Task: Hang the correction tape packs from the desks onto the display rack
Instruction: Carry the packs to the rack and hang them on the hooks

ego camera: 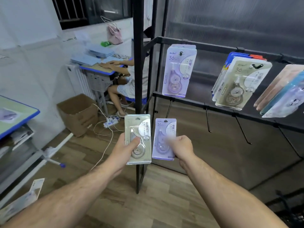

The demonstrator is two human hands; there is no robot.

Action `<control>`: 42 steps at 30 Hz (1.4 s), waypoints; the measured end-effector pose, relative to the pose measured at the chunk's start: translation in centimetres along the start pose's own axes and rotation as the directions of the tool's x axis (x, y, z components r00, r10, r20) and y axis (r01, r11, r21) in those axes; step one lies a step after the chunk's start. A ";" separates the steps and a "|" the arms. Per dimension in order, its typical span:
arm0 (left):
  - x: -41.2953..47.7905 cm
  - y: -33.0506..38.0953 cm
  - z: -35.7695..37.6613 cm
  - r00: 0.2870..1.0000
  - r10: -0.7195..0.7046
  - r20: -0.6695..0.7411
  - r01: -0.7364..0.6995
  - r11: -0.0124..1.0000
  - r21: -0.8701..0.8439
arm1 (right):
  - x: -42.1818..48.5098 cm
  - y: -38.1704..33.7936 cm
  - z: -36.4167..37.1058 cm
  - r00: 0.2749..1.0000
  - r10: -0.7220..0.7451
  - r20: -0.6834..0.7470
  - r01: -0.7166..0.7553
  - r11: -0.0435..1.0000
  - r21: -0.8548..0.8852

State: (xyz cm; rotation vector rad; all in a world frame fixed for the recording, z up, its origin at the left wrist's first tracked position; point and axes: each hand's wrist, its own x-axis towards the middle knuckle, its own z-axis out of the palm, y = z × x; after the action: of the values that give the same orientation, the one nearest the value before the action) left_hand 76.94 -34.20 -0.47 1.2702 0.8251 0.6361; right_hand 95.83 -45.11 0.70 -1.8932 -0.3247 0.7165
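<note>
Above the wood-plank floor (164, 203), before the black display rack (189, 102), our left hand (122, 150) grips a grey correction tape pack (139, 129); our right hand (181, 147) pinches a lilac pack (162, 129). Blue-edged bench (21, 122) at left carries another pack (8, 115).

Glossy plastic blister packs (137, 139), matt black metal rack (213, 46), wood-look floor (164, 203)
</note>
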 end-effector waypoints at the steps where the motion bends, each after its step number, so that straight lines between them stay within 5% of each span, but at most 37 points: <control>1: 0.0 0.1 0.1 1.000 0.000 0.007 0.000 1.000 0.002 | 0.1 -0.2 0.1 1.000 -0.005 -0.008 0.005 1.000 -0.025; 10: 0.6 0.4 0.6 0.994 -0.035 0.106 0.034 0.999 0.006 | -0.3 -0.5 0.5 0.995 -0.024 -0.096 0.002 0.974 -0.225; 15: 1.4 0.1 0.8 0.988 -0.043 0.150 0.037 0.998 0.042 | -3.1 -1.3 1.1 0.993 -0.119 -0.001 0.118 0.986 0.120; 20: 1.4 -0.2 1.3 0.979 -0.035 0.199 0.021 0.997 0.071 | -5.4 -1.7 2.3 0.962 -0.235 0.138 0.219 0.968 0.126; 30: 1.1 0.2 0.9 0.966 -0.030 0.258 0.016 0.998 0.057 | -4.7 -0.9 2.4 0.992 -0.121 0.020 0.116 0.977 0.178; 42: 2.1 -0.9 -2.7 0.996 -0.032 0.078 0.029 0.999 0.039 | -2.1 -0.7 2.1 0.991 0.019 -0.130 0.011 0.975 0.220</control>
State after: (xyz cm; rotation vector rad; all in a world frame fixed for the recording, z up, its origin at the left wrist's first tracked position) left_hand 75.91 -31.22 -1.96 1.3065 0.7930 0.5453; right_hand 93.03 -44.35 1.45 -1.7200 -0.1508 0.6010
